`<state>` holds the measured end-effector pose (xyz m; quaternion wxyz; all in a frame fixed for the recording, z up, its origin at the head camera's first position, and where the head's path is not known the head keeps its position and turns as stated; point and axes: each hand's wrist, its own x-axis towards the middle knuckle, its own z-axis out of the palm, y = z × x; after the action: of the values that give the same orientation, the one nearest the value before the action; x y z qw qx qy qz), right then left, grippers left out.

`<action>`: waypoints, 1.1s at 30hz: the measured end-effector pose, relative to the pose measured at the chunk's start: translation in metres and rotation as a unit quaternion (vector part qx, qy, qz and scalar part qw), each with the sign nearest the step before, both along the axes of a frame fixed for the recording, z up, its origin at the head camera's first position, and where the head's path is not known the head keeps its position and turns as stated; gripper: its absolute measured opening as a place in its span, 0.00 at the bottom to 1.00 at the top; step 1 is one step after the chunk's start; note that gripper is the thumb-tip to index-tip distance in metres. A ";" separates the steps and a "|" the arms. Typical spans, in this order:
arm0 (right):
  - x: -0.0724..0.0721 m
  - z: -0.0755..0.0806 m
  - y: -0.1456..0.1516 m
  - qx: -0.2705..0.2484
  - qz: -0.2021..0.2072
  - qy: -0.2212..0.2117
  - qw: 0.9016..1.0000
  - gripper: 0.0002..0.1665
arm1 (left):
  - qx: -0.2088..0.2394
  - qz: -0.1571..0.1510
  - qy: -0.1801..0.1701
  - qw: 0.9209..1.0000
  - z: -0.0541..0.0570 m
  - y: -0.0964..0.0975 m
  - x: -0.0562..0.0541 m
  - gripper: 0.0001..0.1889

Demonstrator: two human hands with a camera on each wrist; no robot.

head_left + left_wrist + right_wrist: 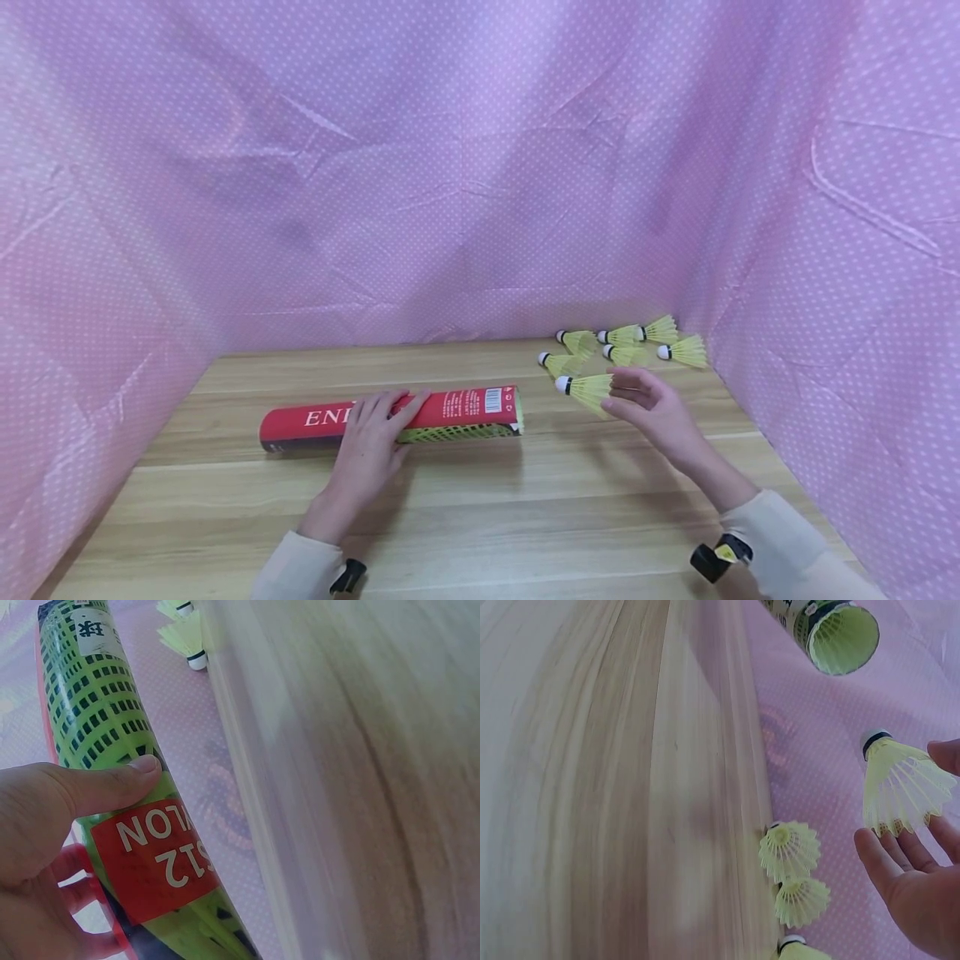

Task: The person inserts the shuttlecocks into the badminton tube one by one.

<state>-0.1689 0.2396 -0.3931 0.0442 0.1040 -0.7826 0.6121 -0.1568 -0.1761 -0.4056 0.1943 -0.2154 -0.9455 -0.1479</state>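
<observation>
My left hand (372, 442) grips a red shuttlecock tube (457, 408) lying on its side, its open end facing right. In the left wrist view the thumb presses across the tube's clear side (97, 712), where green netted skirts show through. My right hand (660, 412) pinches a yellow shuttlecock (588, 389) by the skirt edge, its white cork pointing left toward the tube's mouth. The right wrist view shows that mouth (845, 639) with a yellow-green skirt inside, a short gap away from the held shuttlecock (904, 784).
Several more yellow shuttlecocks (682, 352) lie loose at the back right of the wooden table (465, 525). Pink dotted cloth (450, 167) hangs around the back and sides. Each wrist bears a black strap-on device (718, 558).
</observation>
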 end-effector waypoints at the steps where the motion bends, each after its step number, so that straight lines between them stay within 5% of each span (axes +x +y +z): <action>1: 0.000 0.001 -0.002 0.000 0.003 -0.001 1.000 0.33 | 0.000 -0.001 0.001 1.000 0.000 0.000 0.000 0.50; 16: -0.001 0.009 -0.037 0.007 0.089 -0.015 0.996 0.33 | 0.002 -0.004 -0.004 1.000 0.004 0.000 0.001 0.50; 33: -0.008 0.008 -0.065 -0.006 0.129 -0.028 0.991 0.32 | 0.001 -0.007 -0.010 1.000 0.005 0.001 0.000 0.49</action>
<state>-0.1767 0.1746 -0.3848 -0.0562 0.1863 -0.7599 0.6203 -0.1566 -0.1755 -0.4005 0.1843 -0.2204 -0.9456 -0.1526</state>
